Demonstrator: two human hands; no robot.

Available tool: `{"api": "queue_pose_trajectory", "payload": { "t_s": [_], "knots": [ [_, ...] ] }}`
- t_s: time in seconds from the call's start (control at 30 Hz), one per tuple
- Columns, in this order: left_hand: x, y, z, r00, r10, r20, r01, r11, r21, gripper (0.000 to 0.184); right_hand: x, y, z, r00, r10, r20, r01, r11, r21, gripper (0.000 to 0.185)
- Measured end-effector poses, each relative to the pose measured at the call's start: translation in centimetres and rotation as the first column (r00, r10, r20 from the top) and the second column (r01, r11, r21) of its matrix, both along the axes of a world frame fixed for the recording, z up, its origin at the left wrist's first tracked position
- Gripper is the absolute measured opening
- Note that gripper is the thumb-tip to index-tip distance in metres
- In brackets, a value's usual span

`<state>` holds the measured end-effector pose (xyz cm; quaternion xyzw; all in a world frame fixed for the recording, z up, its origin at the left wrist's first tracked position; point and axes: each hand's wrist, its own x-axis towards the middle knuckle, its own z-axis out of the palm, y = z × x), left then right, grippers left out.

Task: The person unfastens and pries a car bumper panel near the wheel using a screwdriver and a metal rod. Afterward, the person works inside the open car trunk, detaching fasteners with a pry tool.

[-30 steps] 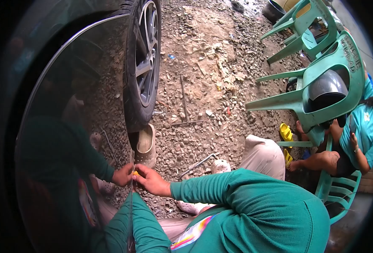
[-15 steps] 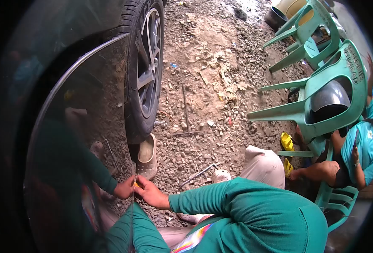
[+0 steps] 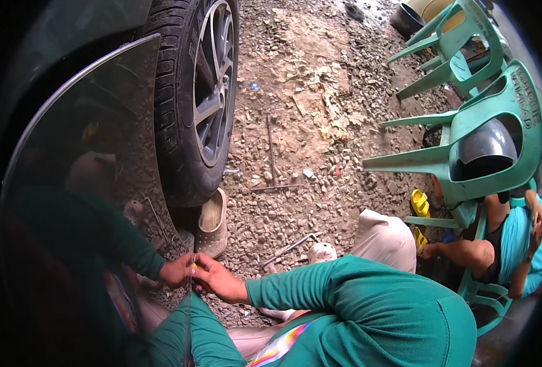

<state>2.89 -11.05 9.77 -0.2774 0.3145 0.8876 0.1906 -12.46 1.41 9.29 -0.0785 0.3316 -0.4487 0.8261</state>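
At the edge of the dark glossy car panel (image 3: 87, 140), my right hand (image 3: 219, 280) is closed in a pinch. Between its fingertips shows a small yellow piece (image 3: 194, 266), too small to name. The panel mirrors this hand and its sleeve. My left hand is not visible; a green sleeve (image 3: 209, 333) at the bottom meets the panel edge. Above my right hand, a beige clog (image 3: 211, 223) sits on the gravel against the car tyre (image 3: 179, 110). A bent metal wrench (image 3: 288, 251) lies to the right of the hand.
A T-shaped metal bar (image 3: 272, 153) lies on the gravel (image 3: 344, 189). Green plastic chairs (image 3: 424, 160) stand at the right, one with a shiny grey helmet (image 3: 485, 147) on it. A seated person (image 3: 519, 244) is near yellow sandals (image 3: 419, 203). A dark bucket (image 3: 407, 23) stands at the back.
The view has shifted slightly, so the tyre and panel appear larger and further left. My right hand keeps its pinch at the panel edge. The seated person's arms have come down and together.
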Motion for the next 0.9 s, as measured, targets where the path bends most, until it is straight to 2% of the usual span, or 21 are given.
{"api": "queue_pose_trajectory", "payload": {
  "t_s": [0.13, 0.27, 0.33, 0.4, 0.43, 0.47, 0.53, 0.6, 0.67, 0.73, 0.8, 0.83, 0.9],
  "knots": [
    [-0.3, 0.2, 0.8, 1.0, 0.016, 0.018, -0.017, 1.0, 0.005, 0.037, 0.2, 0.0, 0.6, 0.998, -0.058, 0.026, 0.057, 0.997, 0.053, 0.022],
    [-1.1, 0.2, 1.8, 0.997, 0.063, -0.042, -0.068, 0.99, -0.123, 0.037, 0.9, 0.1, -0.1, 0.993, -0.1, -0.054, 0.103, 0.993, 0.056, 0.021],
    [-1.7, 0.3, 2.7, 0.995, 0.062, -0.077, -0.075, 0.981, -0.176, 0.036, 1.1, 0.3, -0.2, 0.994, -0.106, -0.021, 0.107, 0.992, 0.068, 0.021],
    [-2.3, 0.3, 4.0, 0.991, 0.111, 0.079, -0.107, 0.993, -0.054, 0.033, 1.0, 0.2, 0.1, 0.994, -0.109, 0.008, 0.108, 0.991, 0.074, 0.02],
    [-2.5, 0.2, 4.3, 0.991, 0.112, 0.079, -0.108, 0.993, -0.053, 0.033, 0.9, 0.2, 0.2, 0.993, -0.113, 0.044, 0.107, 0.987, 0.119, 0.021],
    [-2.6, 0.1, 4.5, 0.983, 0.166, 0.081, -0.168, 0.986, 0.018, 0.033, 0.8, 0.1, 0.4, 0.99, -0.118, 0.08, 0.104, 0.981, 0.163, 0.022],
    [-2.8, -0.2, 4.2, 0.972, 0.219, 0.087, -0.227, 0.97, 0.092, 0.033, 0.3, -0.2, 0.6, 0.988, -0.122, 0.092, 0.106, 0.981, 0.162, 0.023],
    [-2.6, -0.8, 3.1, 0.993, 0.063, 0.096, -0.057, 0.996, -0.072, 0.036, -0.3, -0.5, 0.5, 0.986, -0.129, 0.104, 0.111, 0.98, 0.165, 0.024],
    [-0.6, -0.1, -2.3, 0.998, 0.046, 0.036, -0.044, 0.999, -0.029, 0.037, -1.1, -1.0, -0.1, 0.999, -0.014, -0.032, 0.014, 1.0, 0.012, 0.018],
    [1.7, 0.5, -6.3, 0.999, 0.029, -0.02, -0.029, 1.0, 0.01, 0.038, -1.5, -0.9, -0.4, 0.999, 0.011, -0.05, -0.012, 1.0, -0.014, 0.018],
    [2.9, 0.3, -8.3, 0.995, -0.089, -0.039, 0.077, 0.968, -0.238, 0.034, -1.5, -0.6, -1.2, 0.989, 0.018, -0.15, -0.026, 0.998, -0.049, 0.019],
    [3.7, 0.8, -9.1, 0.995, -0.081, -0.054, 0.06, 0.945, -0.321, 0.034, -1.5, -0.4, -1.6, 0.987, 0.03, -0.155, -0.038, 0.998, -0.045, 0.021],
    [4.1, 1.7, -9.4, 0.982, 0.117, -0.148, -0.158, 0.939, -0.306, 0.034, -1.4, -0.3, -1.9, 0.99, 0.004, -0.143, -0.014, 0.998, -0.067, 0.026]
  ]
}}
